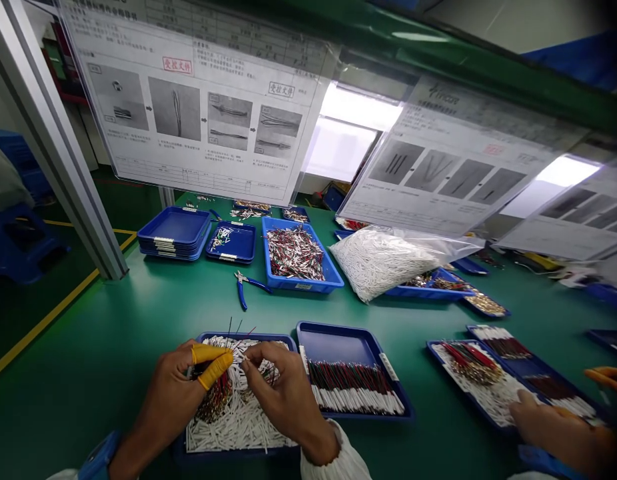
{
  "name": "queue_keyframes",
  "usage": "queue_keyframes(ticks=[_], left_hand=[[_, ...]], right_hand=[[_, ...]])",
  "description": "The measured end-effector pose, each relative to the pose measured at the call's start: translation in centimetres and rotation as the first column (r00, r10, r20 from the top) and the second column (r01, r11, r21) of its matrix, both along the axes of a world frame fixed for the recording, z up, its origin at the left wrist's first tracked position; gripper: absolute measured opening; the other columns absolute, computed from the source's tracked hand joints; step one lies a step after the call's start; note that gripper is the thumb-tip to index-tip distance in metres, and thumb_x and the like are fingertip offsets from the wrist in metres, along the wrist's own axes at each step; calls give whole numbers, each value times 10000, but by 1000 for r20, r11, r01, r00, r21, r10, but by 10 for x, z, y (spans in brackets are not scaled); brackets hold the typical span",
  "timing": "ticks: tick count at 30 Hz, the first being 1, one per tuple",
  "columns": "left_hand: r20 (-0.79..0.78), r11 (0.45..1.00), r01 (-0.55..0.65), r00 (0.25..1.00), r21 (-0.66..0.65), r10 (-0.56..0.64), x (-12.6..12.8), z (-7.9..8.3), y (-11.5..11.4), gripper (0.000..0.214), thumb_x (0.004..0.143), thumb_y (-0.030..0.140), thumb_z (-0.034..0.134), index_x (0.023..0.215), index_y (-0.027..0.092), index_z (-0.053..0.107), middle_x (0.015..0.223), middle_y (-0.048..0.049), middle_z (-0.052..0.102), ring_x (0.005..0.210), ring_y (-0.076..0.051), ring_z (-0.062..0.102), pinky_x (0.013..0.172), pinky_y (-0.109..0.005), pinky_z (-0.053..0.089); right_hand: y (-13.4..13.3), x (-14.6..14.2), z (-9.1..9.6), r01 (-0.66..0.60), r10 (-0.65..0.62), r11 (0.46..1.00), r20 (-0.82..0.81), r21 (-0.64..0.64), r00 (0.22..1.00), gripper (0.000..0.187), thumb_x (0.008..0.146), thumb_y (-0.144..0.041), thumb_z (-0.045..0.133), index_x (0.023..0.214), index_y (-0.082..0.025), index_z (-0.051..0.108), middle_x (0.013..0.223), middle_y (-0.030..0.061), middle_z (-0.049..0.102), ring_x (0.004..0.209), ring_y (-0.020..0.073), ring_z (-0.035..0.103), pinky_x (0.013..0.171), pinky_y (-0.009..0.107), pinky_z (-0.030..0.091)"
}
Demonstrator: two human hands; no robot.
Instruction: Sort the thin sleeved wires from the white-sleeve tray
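Observation:
My left hand (178, 393) wears yellow finger cots on its thumb and a finger, and my right hand (283, 393) pinches beside it. Both hands are shut on thin dark wires (233, 333) above a blue tray (253, 338) heaped with white-sleeved wires. A bundle of red and dark wire ends lies under my left hand. To the right of my right hand, a second blue tray (333, 347) holds a neat row of red-and-black wires (353, 387) with white sleeves. The exact wire ends inside my fingers are hidden.
Blue-handled pliers (243, 288) lie on the green work table (113, 333). Further off are stacked blue trays (173, 227), a tray of red wires (303, 283) and a plastic bag of white sleeves (378, 263). A co-worker's hand (558, 433) works at trays on the right. Printed instruction sheets (198, 100) hang overhead.

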State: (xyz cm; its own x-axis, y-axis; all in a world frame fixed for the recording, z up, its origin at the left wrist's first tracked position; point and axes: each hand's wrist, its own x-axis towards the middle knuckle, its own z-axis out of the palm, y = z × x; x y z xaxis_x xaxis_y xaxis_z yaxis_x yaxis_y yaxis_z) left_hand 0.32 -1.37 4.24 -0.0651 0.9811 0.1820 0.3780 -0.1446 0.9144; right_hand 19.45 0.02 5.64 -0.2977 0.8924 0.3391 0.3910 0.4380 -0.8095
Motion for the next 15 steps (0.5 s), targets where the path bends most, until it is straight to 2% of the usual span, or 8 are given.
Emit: queue_keyframes(ticks=[5,11,15], left_hand=[[19,1000,31,999,-3,-31,3,4,-4,188,757,349,668,810,249,818,701,-22,728,650,-177,686,550,-225,539],[42,999,-17,999,-29,18,3,7,-3,187,733,370,686,783,244,814,665,-15,723,577,-158,625,458,-203,468],[94,998,-6,996,-56,11,4,6,0,190,721,391,709,791,252,818,690,-18,739,628,-176,654,498,-214,503]], right_hand=[[-2,-6,-1,-40,38,992,17,122,999,105,854,-131,633,875,-194,714,785,26,741,743,193,649,704,314,423],[-3,-7,-2,-39,11,972,124,232,992,114,862,-121,628,896,-205,696,799,34,751,742,204,658,699,333,411],[-5,-8,-4,-28,-9,961,131,275,991,92,870,-124,649,883,-208,685,783,27,745,719,198,650,693,331,397]])
